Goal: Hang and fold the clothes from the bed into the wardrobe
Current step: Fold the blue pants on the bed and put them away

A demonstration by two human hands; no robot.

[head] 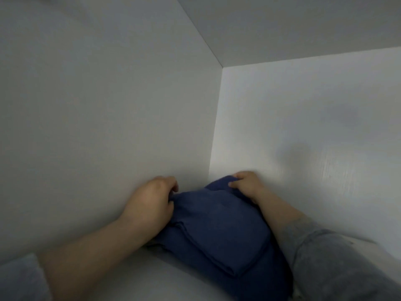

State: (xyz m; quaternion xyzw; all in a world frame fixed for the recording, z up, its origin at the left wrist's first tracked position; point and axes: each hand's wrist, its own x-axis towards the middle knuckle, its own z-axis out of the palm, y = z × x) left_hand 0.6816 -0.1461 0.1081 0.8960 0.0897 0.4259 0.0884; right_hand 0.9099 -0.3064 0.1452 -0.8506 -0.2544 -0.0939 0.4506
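A folded dark blue garment (219, 227) lies deep inside a white wardrobe compartment (108, 127), pushed toward the back corner. My left hand (149, 203) grips the garment's left edge, close against the left wall. My right hand (245, 184) holds its far right corner, fingers curled over the fabric near the back wall. Both forearms reach in from the bottom of the view, with grey sleeves pushed up. The garment's near end is partly hidden under my right arm.
The white back wall (314, 137) and left wall meet in a corner just behind the garment. The compartment's white top panel (282, 25) is overhead. A white shelf floor (134, 279) shows beneath my arms.
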